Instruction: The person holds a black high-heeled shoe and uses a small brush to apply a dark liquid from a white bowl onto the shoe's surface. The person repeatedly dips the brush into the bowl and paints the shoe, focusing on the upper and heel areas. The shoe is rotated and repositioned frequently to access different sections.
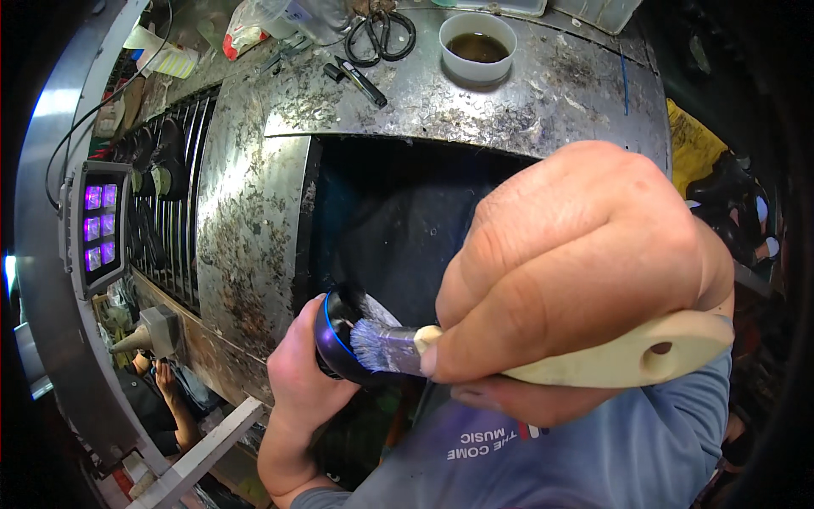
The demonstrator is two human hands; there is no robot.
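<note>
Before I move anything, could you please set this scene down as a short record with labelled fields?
Left grip: holds a dark glossy item, probably a shoe
Right grip: holds a brush by its cream handle
Contact: bristles against the item
Worktop: stained metal, around a dark opening
Far side: white cup of brown liquid, black-handled scissors, black marker
Left side: lamp with purple lights
Lower left: another person's arm

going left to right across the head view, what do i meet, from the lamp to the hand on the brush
Lamp with purple lights → barred metal rack → left hand → brush bristles → right hand.
</note>
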